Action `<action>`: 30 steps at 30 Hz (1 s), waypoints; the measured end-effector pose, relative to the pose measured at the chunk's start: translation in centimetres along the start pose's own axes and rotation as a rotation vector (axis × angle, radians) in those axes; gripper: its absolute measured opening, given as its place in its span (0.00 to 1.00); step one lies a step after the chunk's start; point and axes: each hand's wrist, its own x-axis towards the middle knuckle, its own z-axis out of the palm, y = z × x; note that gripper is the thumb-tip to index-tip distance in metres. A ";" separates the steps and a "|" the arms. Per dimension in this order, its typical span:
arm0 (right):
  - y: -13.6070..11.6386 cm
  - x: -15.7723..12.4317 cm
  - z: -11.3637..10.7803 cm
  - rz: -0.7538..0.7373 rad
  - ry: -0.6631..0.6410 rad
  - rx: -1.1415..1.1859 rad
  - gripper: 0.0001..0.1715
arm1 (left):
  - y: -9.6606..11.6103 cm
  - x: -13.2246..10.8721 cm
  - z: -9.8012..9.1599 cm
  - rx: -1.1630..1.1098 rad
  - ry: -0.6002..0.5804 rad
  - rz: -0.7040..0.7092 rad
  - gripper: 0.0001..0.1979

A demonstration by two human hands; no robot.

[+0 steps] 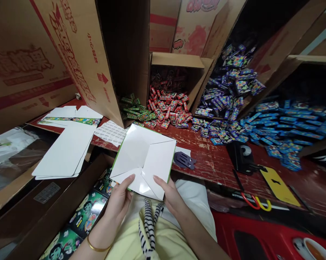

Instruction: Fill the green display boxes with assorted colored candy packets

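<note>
Both my hands hold a small white cardboard box (143,159) with green edges, its folded bottom flaps facing me, over the near edge of the red table (214,159). My left hand (119,200) grips its lower left corner, thumb on a flap. My right hand (169,193) grips the lower right corner, fingers curled round the edge. A gold bangle is on my left wrist.
Flat white box blanks (64,151) lie to the left, with a sticker sheet (111,133) beside them. Tipped cartons spill green (133,110), red (168,106) and blue candy packs (276,126). A tape dispenser (242,157), a yellow card (279,186), and finished printed boxes (87,213) in a carton lie nearby.
</note>
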 end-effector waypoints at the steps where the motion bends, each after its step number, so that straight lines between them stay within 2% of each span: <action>1: 0.0 0.0 0.0 -0.041 -0.003 -0.023 0.43 | 0.1 -0.1 0.0 -0.030 0.001 -0.020 0.12; 3: -0.2 0.0 0.0 -0.192 0.038 -0.157 0.47 | 0.2 -0.2 0.0 -0.082 0.009 -0.030 0.11; 5: -0.7 0.1 -0.3 -0.433 0.129 -0.420 0.49 | 0.1 -0.5 0.1 -0.080 0.019 0.008 0.14; 6: -1.1 0.2 -0.5 -0.568 0.169 -0.583 0.46 | 0.1 -0.6 0.0 -0.060 0.016 0.032 0.16; 8: -2.2 0.4 -0.7 -0.805 0.174 -0.921 0.33 | -0.2 -0.8 -0.1 -0.010 0.005 0.077 0.21; 10: -3.4 0.5 -0.4 -0.952 0.122 -1.192 0.21 | -0.5 -0.8 -0.3 0.045 0.007 0.088 0.22; 11: -4.0 0.7 -0.1 -0.988 0.101 -1.290 0.19 | -0.7 -0.6 -0.4 0.072 0.021 0.092 0.22; 14: -5.4 1.6 1.5 -1.010 0.059 -1.481 0.26 | -1.3 0.2 -0.8 0.160 0.102 0.116 0.21; 17: -6.7 3.9 3.6 -0.985 -0.042 -1.601 0.44 | -1.9 1.2 -1.1 0.228 0.161 0.159 0.21; 19: -7.6 6.0 4.7 -0.919 -0.068 -1.631 0.56 | -2.3 1.9 -1.2 0.234 0.177 0.189 0.21; 21: -8.2 8.1 5.5 -0.804 -0.109 -1.645 0.62 | -2.7 2.8 -1.1 0.214 0.191 0.206 0.23; 24: -8.4 9.9 6.1 -0.685 -0.217 -1.708 0.63 | -3.5 4.3 -0.9 0.189 0.233 0.219 0.27; 30: -6.4 9.2 6.5 -0.792 -0.160 -1.832 0.58 | -4.5 7.0 -1.2 0.211 0.356 0.289 0.27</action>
